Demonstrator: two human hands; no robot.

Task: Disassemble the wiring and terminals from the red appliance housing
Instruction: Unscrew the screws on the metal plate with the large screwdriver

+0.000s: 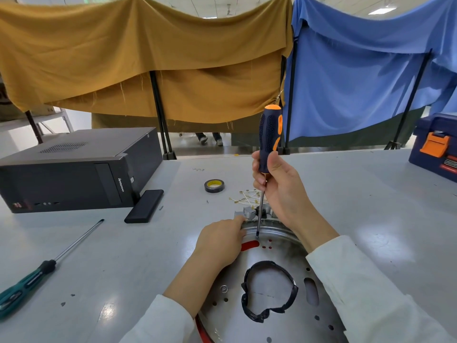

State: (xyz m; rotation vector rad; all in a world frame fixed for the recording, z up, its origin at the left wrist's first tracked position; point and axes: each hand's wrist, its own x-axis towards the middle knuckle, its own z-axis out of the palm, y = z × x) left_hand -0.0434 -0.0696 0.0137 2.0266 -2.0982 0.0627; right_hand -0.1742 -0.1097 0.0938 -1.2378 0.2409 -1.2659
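The right hand (277,186) is wrapped round the lower end of a navy-and-orange screwdriver (268,144), held upright with its tip down on the silver metal plate (277,308) of the red appliance housing (201,329) — that sits at the near edge of the grey table (123,256). The left hand (220,241) rests on the plate's far rim, fingers loosely curled, forefinger stretched to a small grey terminal block (247,213). Beyond lie loose wires (247,196) and a tape roll (214,186); to the left, a green screwdriver (37,276) and a black computer case (74,169). Mustard (148,58) and blue (358,70) cloths hang behind.
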